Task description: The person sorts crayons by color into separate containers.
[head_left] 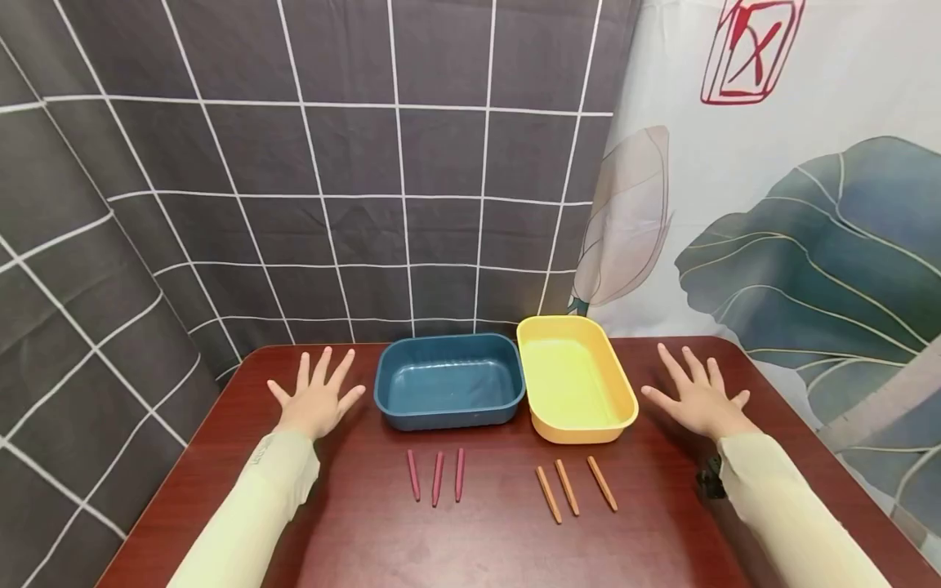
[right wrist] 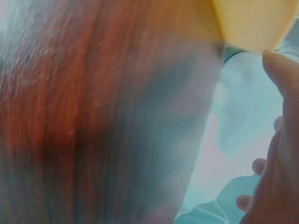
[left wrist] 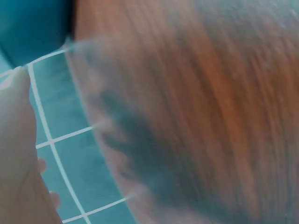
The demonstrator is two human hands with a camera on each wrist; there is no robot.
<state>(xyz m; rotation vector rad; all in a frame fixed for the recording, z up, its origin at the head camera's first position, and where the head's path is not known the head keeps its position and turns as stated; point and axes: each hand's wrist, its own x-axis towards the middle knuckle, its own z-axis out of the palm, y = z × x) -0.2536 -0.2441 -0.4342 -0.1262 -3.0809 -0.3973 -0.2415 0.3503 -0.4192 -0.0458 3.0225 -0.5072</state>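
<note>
While both hands lie flat with fingers spread and hold nothing, the left hand (head_left: 318,398) rests on the dark reddish-brown wooden counter (head_left: 470,539) just to the left of the dark blue rectangular plastic tub (head_left: 448,390), and the right hand (head_left: 698,398) rests on the same counter to the right of the yellow rectangular plastic tub (head_left: 575,377). These 2 tubs stand side by side at the far middle of the counter, their neighbouring rims touching or nearly so; the yellow one sits slightly askew.

Nearer the person, 3 dark red sticks (head_left: 437,476) lie close together in front of the blue tub, each pointing roughly away from the person. Beside them, apart to the right, 3 orange sticks (head_left: 575,487) lie in front of the yellow tub, slanted a little to the left at their far ends. Neither hand touches any stick.

Pale yellow-green sleeves (head_left: 272,482) cover both forearms. Behind the counter hangs a dark grey cloth with a white grid (head_left: 331,163), and to its right a pale cloth printed with large green leaves (head_left: 809,245).

Both wrist views are blurred, showing only wood grain, a fingertip edge and a corner of the backdrop.
</note>
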